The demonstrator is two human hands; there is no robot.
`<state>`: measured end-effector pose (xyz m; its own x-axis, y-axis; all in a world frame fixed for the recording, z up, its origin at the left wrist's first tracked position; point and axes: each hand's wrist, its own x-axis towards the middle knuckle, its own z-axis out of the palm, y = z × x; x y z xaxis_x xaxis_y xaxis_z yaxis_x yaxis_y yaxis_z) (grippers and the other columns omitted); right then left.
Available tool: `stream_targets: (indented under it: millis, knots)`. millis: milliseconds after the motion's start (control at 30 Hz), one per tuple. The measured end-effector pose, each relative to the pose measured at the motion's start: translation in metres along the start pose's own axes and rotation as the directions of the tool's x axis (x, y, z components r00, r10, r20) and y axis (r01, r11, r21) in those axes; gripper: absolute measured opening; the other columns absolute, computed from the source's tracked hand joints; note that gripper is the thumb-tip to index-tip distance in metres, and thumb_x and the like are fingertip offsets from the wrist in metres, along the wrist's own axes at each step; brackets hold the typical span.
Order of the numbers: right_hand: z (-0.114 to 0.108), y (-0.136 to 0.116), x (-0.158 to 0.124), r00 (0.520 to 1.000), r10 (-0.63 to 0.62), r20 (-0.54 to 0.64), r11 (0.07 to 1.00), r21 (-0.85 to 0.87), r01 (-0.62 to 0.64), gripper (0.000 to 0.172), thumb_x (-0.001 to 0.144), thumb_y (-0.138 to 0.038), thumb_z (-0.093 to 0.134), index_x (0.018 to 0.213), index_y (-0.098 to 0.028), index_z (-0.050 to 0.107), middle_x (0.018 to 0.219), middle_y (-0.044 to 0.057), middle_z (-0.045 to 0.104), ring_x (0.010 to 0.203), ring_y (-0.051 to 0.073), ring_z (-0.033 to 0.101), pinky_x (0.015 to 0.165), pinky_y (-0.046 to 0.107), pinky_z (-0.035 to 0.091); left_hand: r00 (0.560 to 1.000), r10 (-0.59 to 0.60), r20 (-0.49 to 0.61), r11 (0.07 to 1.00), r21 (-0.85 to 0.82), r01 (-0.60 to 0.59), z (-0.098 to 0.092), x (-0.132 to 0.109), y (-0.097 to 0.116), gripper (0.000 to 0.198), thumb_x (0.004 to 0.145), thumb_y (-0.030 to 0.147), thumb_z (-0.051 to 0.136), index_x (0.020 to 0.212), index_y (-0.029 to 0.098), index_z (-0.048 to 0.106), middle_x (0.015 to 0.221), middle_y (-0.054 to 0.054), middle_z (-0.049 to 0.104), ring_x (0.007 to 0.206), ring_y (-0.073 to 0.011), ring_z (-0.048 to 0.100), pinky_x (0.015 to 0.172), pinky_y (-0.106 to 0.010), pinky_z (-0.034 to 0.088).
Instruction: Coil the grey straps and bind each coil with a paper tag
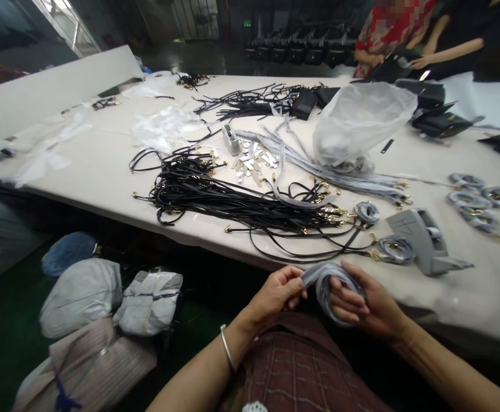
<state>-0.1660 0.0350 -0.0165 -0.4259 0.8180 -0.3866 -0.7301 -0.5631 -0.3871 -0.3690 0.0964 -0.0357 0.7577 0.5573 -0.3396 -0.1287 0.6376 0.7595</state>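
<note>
Head view: a pale table point(103, 189) crosses a dim room point(228, 60), two people point(378, 37) at upper right. At lower centre, the left hand point(279, 292) pinches the tail of a grey-wrapped coil point(322, 294); the right hand point(374, 300) curls fingers through it, gripping.

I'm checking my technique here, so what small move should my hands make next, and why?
Probably wind the length of plastic-wrapped strap onto its coil: your left hand pinches that length outside the loops, while your right hand has fingers through them.
</note>
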Motion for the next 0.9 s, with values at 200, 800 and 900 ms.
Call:
stream_targets:
  millis: [200,800,900]
  knots:
    - [0.004,0.007,0.005,0.987,-0.12,0.11,0.973,0.208,0.095,0.064,0.099,-0.059,0.038,0.08,-0.007,0.07,0.043,-0.012,0.024,0.035,0.002,0.01,0.037,0.012,0.03,0.994,-0.108,-0.024,0.932,-0.35,0.093,0.022,0.0,-0.014,0.045,0.065,0.039,0.087,0.086,0.016,0.055,0.07,0.003,0.057,0.054,-0.007,0.052,0.055,-0.02,0.044]
    - [-0.022,0.023,0.006,0.99,-0.069,-0.12,0.979,0.183,0.09,0.05,0.089,-0.056,0.06,0.064,-0.013,0.063,0.043,-0.002,0.054,0.034,0.008,0.044,0.035,0.018,0.04,0.974,-0.189,0.126,0.935,-0.281,0.218,0.024,0.015,-0.023,0.056,0.049,0.031,0.096,0.089,0.013,0.06,0.081,-0.004,0.064,0.071,-0.0136,0.062,0.069,-0.026,0.047]
    - [-0.021,0.022,0.007,0.939,-0.176,-0.296,0.953,0.187,0.238,0.036,0.087,-0.045,0.068,0.066,-0.016,0.061,0.053,-0.002,0.063,0.044,0.01,0.056,0.045,0.019,0.048,0.967,-0.226,0.113,0.942,-0.229,0.247,0.02,0.018,-0.02,0.057,0.048,0.03,0.096,0.09,0.013,0.061,0.08,-0.002,0.062,0.067,-0.0105,0.059,0.063,-0.022,0.043]
